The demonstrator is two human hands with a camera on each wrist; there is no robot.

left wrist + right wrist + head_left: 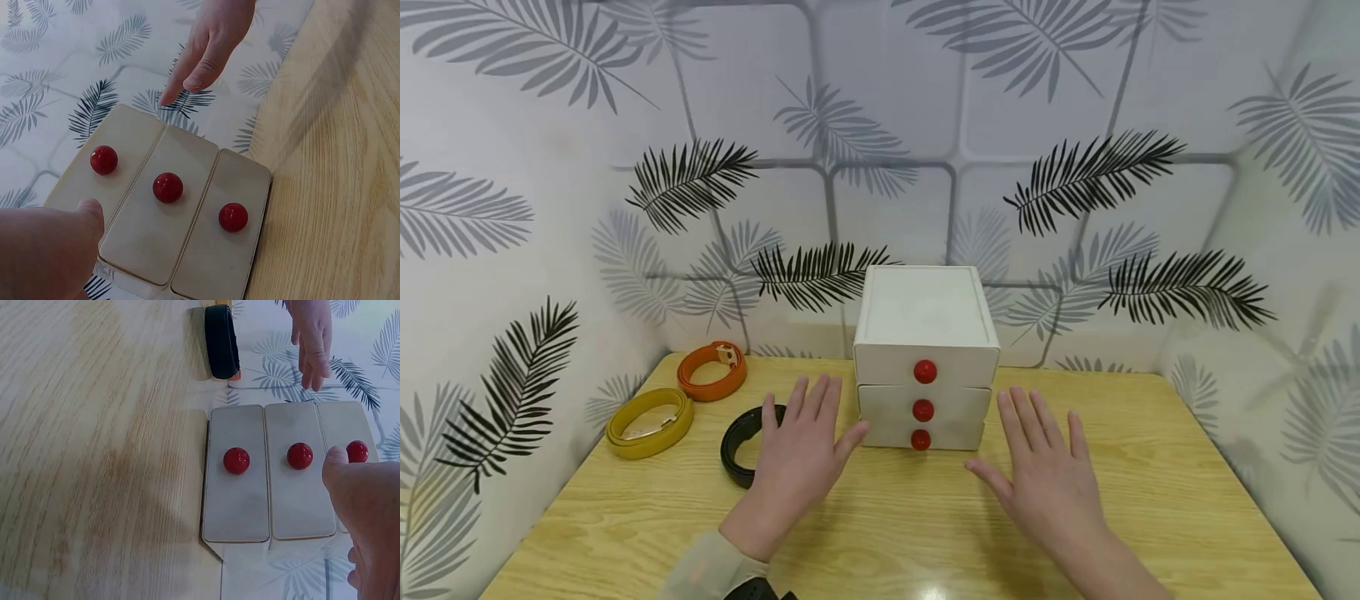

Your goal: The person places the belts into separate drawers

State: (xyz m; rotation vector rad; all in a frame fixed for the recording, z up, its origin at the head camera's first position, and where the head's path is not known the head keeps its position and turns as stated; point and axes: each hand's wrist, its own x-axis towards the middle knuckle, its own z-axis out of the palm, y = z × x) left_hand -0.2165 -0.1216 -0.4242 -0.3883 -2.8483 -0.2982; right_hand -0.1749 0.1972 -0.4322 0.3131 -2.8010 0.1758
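Note:
A white three-drawer box (927,308) stands at the back middle of the wooden table, each drawer front bearing a round red knob (922,409). My left hand (801,454) is held flat just left of the box, fingers straight, thumb toward the drawers; it partly hides a coiled black belt (735,450). On the other side, my right hand (1051,475) hovers with fingers spread, its thumb pointing toward the lower drawers. Nothing is in either hand. All three drawers (159,212) look closed in the left wrist view.
Further left lie a coiled yellow belt (634,446) and a coiled orange belt (712,390), both with metal buckles. Leaf-patterned wall covering (887,108) rises behind the table (880,533) and along both sides.

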